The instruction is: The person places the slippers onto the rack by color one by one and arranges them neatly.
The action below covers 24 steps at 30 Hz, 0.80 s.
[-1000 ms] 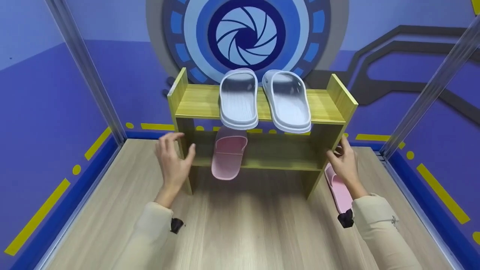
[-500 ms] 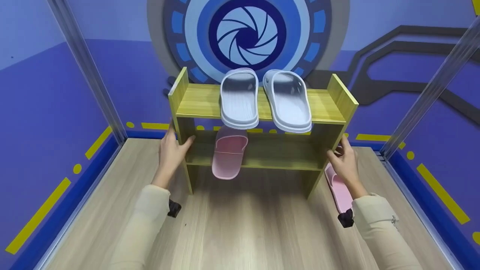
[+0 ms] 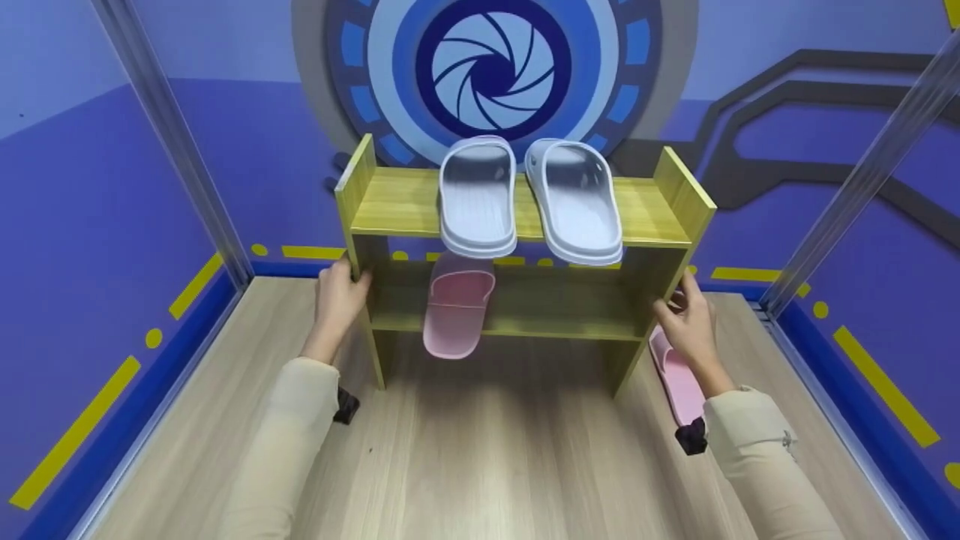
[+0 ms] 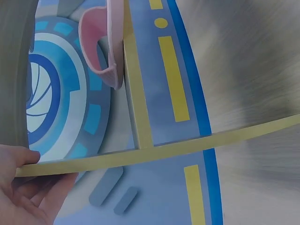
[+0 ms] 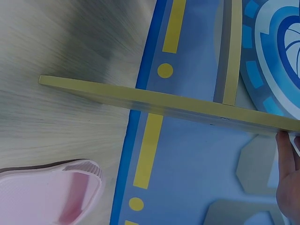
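The shoe rack [image 3: 562, 307] stands on the worktop [image 3: 480, 465], the left hand [image 3: 339, 296] pinching its left side, the right hand [image 3: 691, 324] touching its right (whether it pinches, I can't tell). Even, level pressure should stop those overhanging pale clogs [image 3: 480, 202] sliding.

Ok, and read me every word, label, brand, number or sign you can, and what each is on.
None: no readable text shows on the pale slippers, pink slippers, rack or wall.
A mark on the right sleeve is too small to make out.
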Each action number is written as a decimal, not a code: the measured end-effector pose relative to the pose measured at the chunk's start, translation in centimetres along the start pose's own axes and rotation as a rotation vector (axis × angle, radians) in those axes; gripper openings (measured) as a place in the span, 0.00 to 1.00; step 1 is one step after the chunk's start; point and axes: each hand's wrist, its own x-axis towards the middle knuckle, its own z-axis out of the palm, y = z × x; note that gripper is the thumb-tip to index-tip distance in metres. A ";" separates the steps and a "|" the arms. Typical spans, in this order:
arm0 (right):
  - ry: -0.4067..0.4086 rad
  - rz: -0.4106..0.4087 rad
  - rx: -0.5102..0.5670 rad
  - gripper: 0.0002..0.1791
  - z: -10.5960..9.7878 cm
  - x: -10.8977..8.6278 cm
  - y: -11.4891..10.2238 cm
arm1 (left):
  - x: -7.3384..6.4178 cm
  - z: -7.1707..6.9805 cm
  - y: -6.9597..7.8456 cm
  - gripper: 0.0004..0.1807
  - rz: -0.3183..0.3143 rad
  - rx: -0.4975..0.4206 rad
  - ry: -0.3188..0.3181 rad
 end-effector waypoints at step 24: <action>-0.024 0.023 0.071 0.26 0.0 0.0 1.0 | 0.0 -0.2 -0.5 0.07 0.008 -0.015 -0.024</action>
